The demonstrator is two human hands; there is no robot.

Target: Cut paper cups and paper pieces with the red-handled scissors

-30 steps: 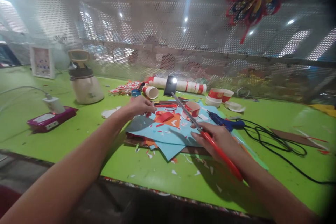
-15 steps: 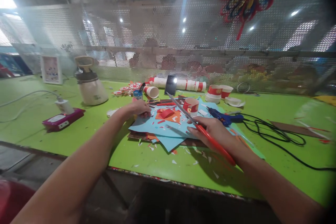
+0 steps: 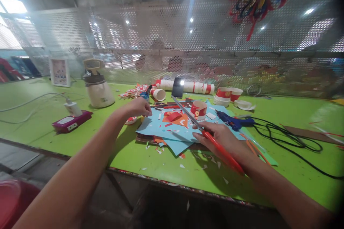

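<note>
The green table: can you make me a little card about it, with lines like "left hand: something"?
Left hand: by the left edge of the blue paper; can't tell if it holds anything
Right hand: holding red-handled scissors, tips pointing away from the person
On the blue paper: orange paper, red paper cup, little scraps
Near its right edge: blue glue gun
Behind: phone
Far left: purple power strip

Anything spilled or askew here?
Paper scraps litter the green table in front of the blue sheets, like strayed cuttings. Beyond them, a loose paper cup lies on its side, possibly knocked over.
</note>
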